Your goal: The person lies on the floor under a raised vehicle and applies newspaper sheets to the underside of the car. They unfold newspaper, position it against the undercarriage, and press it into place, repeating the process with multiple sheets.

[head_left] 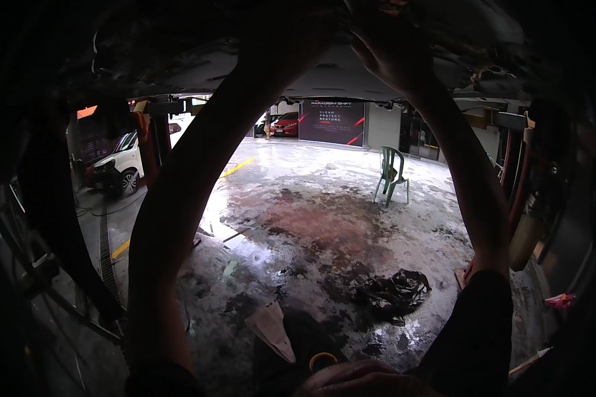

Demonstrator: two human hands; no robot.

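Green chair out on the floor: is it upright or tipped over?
Upright: the green chair stands with its legs down on the floor and its slatted backrest pointing up.

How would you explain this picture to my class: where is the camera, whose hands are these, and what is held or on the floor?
No robot here: a person has their left hand and right hand up at a dark underside, perhaps a vehicle's. The left of two fisheye cameras on that person's head took it, so straight edges bend. Shadow hides whether either hand has a grip on anything. On the stained floor lies a crumpled black bundle; farther back stands a green chair.
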